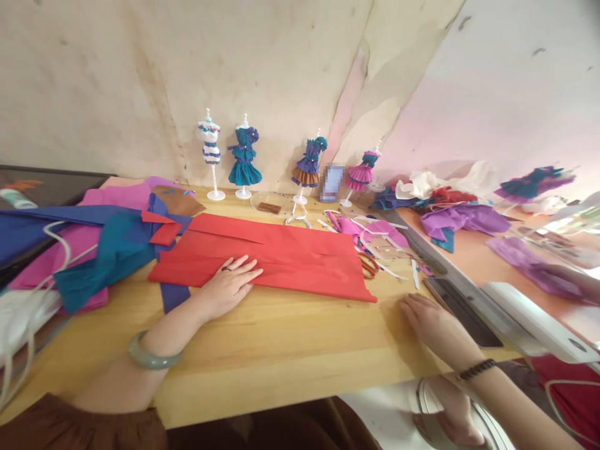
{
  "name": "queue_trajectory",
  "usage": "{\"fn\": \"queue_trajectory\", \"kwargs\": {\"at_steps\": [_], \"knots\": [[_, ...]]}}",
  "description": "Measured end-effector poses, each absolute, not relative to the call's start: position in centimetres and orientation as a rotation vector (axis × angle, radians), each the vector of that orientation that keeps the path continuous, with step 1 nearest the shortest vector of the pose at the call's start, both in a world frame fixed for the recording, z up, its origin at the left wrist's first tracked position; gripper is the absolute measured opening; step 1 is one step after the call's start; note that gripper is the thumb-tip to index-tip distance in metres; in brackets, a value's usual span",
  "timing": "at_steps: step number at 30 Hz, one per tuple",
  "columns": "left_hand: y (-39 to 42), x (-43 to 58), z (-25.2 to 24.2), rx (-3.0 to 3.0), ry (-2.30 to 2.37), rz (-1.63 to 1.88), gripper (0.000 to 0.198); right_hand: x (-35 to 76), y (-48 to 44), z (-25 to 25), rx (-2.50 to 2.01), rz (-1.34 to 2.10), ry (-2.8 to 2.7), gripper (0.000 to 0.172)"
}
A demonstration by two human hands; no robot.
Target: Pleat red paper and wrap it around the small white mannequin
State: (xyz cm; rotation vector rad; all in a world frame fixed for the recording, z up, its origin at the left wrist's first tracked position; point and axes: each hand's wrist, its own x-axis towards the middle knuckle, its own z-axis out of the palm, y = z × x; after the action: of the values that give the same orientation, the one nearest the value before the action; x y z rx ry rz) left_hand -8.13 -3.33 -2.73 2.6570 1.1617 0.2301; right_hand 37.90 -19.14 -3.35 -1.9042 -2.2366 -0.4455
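A wide red sheet (290, 250), folded and creased, lies across the middle of the wooden table; I cannot tell whether it is paper or cloth. My left hand (229, 281) rests flat on its near left part, fingers spread. Off the sheet's right end, my right hand (429, 322) lies on the bare tabletop with its fingers slightly bent and nothing visible in them. Scissors (369, 265) with orange-brown handles lie partly under the sheet's right edge. A dark phone (462, 309) sits just right of my right hand.
Several miniature dress forms, one in a teal dress (244, 156), stand along the wall. Pink scraps and white strips (370, 231) litter the back right. Teal and blue sheets (112, 256) pile up on the left. Another person's hand (569, 281) is at far right, by purple material.
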Motion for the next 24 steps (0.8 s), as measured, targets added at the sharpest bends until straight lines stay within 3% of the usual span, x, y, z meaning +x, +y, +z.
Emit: {"fn": "queue_trajectory", "kwargs": {"at_steps": [3, 12, 24], "knots": [[-3.7, -7.9, -2.3, 2.676, 1.185, 0.188, 0.047, 38.1, -18.7, -2.6, -1.870, -0.508, -2.143, 0.039], [-4.7, -7.8, -1.5, 2.654, 1.191, 0.195, 0.047, 29.5, -11.1, -1.4, -1.396, -0.148, -2.255, 0.035], [-5.0, -8.2, -1.8, 2.628, 1.193, 0.221, 0.045, 23.4, 6.9, -1.1, -1.517, 0.060, -2.392, 0.033]]}}
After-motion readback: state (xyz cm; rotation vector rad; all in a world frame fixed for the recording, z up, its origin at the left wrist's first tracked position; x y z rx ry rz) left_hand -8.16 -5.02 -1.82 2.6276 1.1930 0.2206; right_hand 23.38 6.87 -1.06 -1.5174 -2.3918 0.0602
